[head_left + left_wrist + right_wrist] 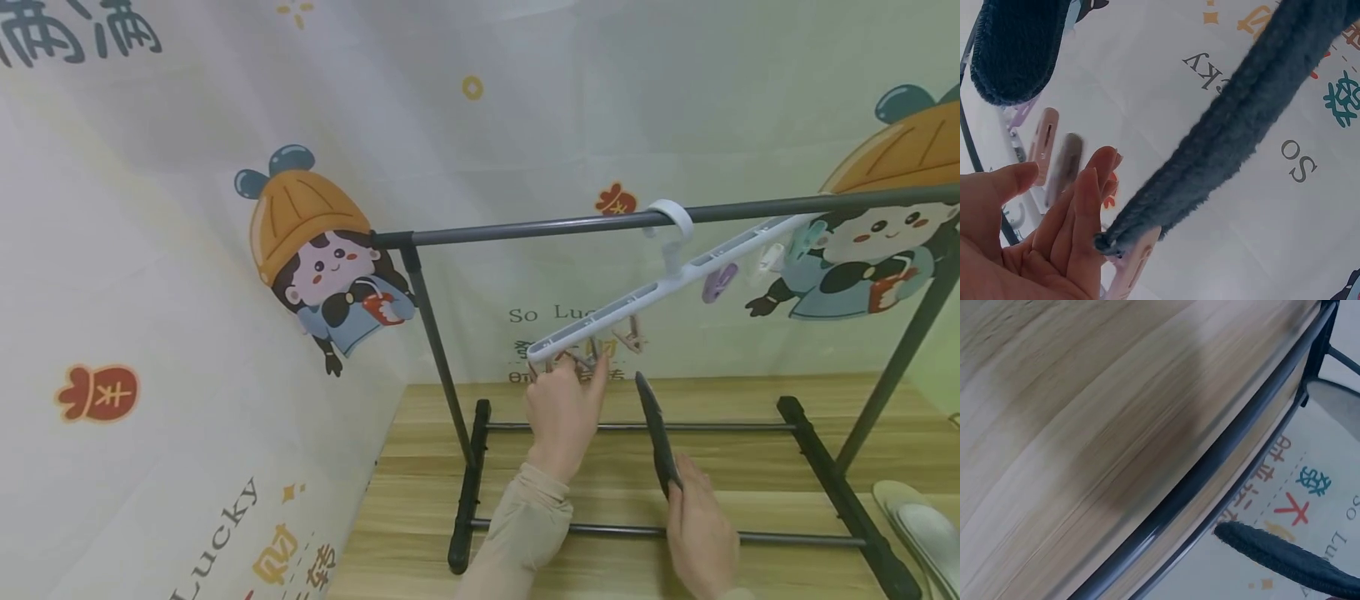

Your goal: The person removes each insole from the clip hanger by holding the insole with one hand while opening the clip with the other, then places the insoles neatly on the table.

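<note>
A white plastic hanger (637, 302) with small clips hooks over the rack's top bar. My left hand (561, 408) is raised under its near end, beside the clips; in the left wrist view its thumb stands apart from the fingers. There, a pink clip (1135, 265) grips the tip of a dark blue plush insole (1210, 137), close to my fingertips. Another dark plush insole (1019, 53) shows at upper left. My right hand (701, 533) pinches a dark insole (654, 429) by its lower end, thumb on one side. Its far end (1272, 553) enters the right wrist view.
The dark metal rack (525, 227) stands on a wood-grain surface (405, 483), with crossbars near its base. Pale insoles (930, 537) lie at the right edge. A purple clip (720, 283) and a white clip (770, 258) hang farther along the hanger. A printed cloth (150, 250) backs the scene.
</note>
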Motion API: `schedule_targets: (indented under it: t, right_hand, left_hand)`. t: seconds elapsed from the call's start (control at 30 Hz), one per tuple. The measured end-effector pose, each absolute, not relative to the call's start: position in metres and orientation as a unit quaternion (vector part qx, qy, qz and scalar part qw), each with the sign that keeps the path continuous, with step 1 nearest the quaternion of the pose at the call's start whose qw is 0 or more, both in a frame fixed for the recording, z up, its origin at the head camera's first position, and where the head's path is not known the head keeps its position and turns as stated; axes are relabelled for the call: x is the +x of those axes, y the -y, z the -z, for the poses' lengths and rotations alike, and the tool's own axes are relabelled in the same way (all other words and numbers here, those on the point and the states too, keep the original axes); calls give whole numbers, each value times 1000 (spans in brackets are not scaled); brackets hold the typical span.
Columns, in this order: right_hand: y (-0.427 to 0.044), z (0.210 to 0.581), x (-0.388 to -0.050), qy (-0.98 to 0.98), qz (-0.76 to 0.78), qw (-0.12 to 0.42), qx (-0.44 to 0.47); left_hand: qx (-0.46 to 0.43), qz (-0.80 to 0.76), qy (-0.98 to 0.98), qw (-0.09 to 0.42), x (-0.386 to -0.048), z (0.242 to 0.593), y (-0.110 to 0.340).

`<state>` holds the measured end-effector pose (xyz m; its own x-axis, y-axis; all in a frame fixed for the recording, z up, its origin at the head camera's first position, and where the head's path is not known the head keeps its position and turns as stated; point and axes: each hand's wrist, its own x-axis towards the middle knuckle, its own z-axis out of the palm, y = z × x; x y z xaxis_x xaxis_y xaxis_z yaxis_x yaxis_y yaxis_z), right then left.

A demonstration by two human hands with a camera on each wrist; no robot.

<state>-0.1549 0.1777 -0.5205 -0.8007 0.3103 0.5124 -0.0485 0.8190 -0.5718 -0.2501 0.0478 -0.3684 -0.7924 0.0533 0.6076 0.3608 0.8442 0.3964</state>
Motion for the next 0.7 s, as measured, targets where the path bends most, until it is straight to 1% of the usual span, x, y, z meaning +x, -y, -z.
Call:
schedule_targets:
  t: [0.17,0.27,0.4,0.5,0.63,0.7]
  right_hand:
    - [-190,516,-146,903,-306,286,-92]
    - [-200,515,-140,899,-315,286,-107]
    - [-215,512,-128,888,-313,297,-156]
    - [-226,510,-120,877,-311,311,-194]
    - [-239,511,-113,864,-312,328,-221]
    - [-246,510,-108,862,-314,318,-242]
  left_hand:
    - [-132,250,909,305,-239,372,-41]
    - [-144,258,902,314,-230,376,-35]
    - [-164,280,889,324,-218,385,-24]
    - [-178,307,881,313,-210,391,-16]
    - [-184,339,878,284,-204,399,-6]
    - [-186,350,879,263,-201,404,-2]
